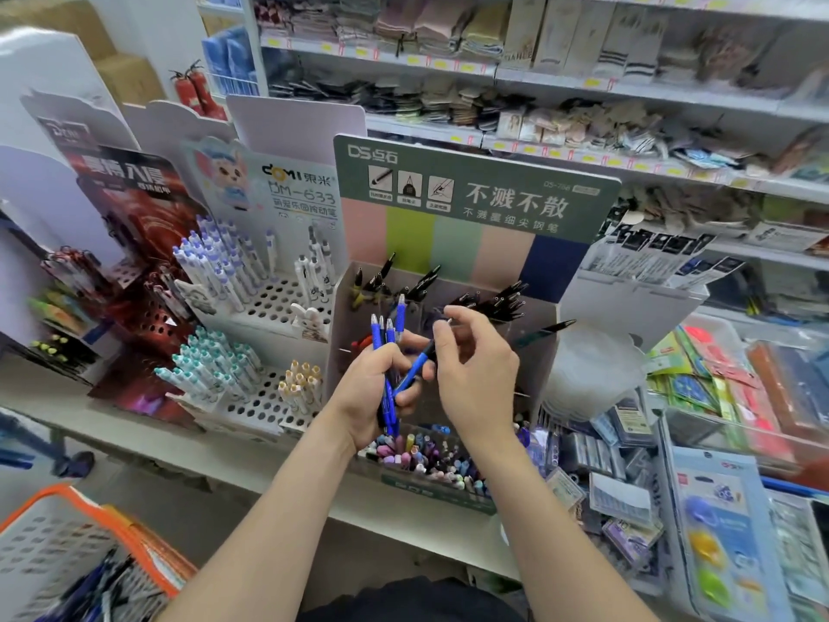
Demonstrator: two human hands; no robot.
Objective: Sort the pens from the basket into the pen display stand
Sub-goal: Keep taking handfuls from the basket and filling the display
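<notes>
My left hand [374, 390] grips a bundle of blue pens [389, 334], tips up, in front of the green pen display stand [471, 195]. My right hand [475, 365] pinches one blue pen [417, 368] that slants out of the bundle. Black pens [502, 303] stand in the stand's upper holes. Its lowest row is packed with several coloured pens [426, 455]. The orange-rimmed white basket [58, 536] sits at the bottom left with pens inside.
White stands with white-and-purple pens [229, 267] and teal-capped pens [211, 365] fill the shelf to the left. A dark red stand [130, 280] is further left. Packaged stationery [717, 487] and a clear tub [596, 374] crowd the right. Shelves of folded goods rise behind.
</notes>
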